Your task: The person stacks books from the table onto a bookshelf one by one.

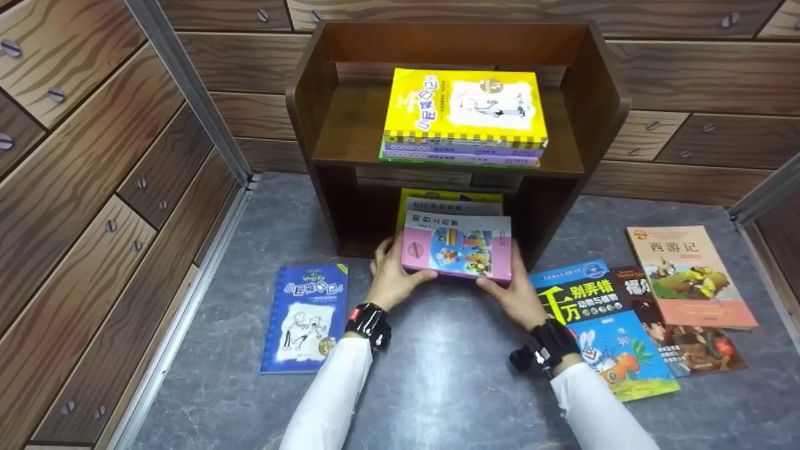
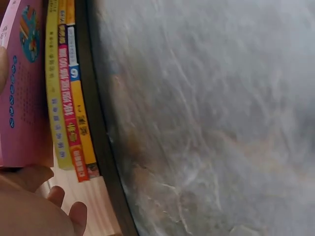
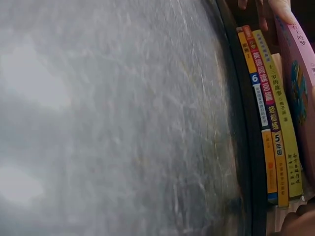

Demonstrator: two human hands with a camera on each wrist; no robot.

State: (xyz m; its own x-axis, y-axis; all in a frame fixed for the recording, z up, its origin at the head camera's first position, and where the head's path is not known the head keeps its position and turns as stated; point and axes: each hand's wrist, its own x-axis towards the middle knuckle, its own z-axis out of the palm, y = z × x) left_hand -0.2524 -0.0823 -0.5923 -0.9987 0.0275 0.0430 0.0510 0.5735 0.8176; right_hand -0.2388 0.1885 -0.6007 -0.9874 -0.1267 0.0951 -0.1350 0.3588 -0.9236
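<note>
We look down on two bare hands holding a pink-and-white paperback [image 1: 456, 247] at the centre, before the lower shelf of a dark brown bookcase [image 1: 350, 134]. The left hand [image 1: 395, 278] curls round its 9 o'clock end, the right hand [image 1: 514, 292] round its 3 o'clock end, thumbs at the 6 o'clock edge. Close by on the lower shelf sits a yellow-green paperback [image 3: 278, 115]; we cannot tell whether the two touch. A blue Wimpy Kid book [image 1: 304, 319] lies on the floor at 8 o'clock. We judge the held book fairly light, its cover bendy and perhaps slick, its corners easily creased; both short ends, gripped with the pages pressed together, seem the safest hold.
</note>
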